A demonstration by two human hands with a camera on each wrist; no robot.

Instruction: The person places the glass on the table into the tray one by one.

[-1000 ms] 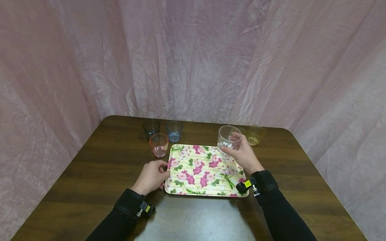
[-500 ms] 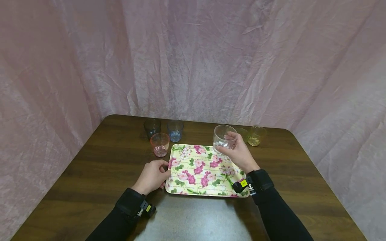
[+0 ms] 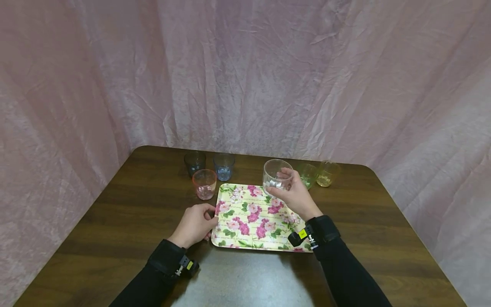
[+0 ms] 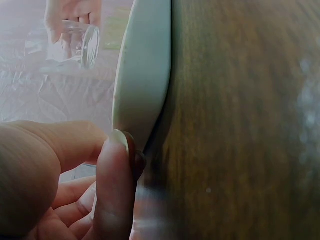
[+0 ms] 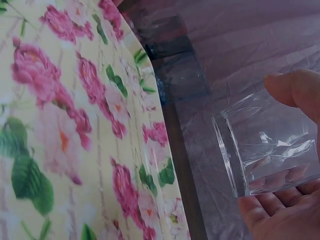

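Note:
In the head view my right hand [image 3: 293, 194] grips a clear glass [image 3: 277, 175], held upright above the far edge of a floral tray [image 3: 249, 221]. Thumb on one side and fingers on the other wrap that glass [image 5: 270, 145] in the right wrist view, its thick base apart from the tray [image 5: 100, 130]. My left hand [image 3: 193, 224] pinches the tray's left edge; thumb and forefinger meet at its pale rim [image 4: 145, 60] in the left wrist view. The tray lies flat on the table, patterned with pink flowers.
Behind the tray's left corner stand a pink glass [image 3: 204, 185], a dark glass [image 3: 194, 163] and a blue glass [image 3: 223, 166]. A green glass [image 3: 307, 174] and a yellow glass [image 3: 327, 174] stand behind my right hand. A pink curtain [image 3: 245, 85] hangs beyond the wooden table [image 3: 115, 221].
My right hand has carried the clear glass leftward along the tray's far side, so the green glass shows more fully. My left hand stays at the tray's edge.

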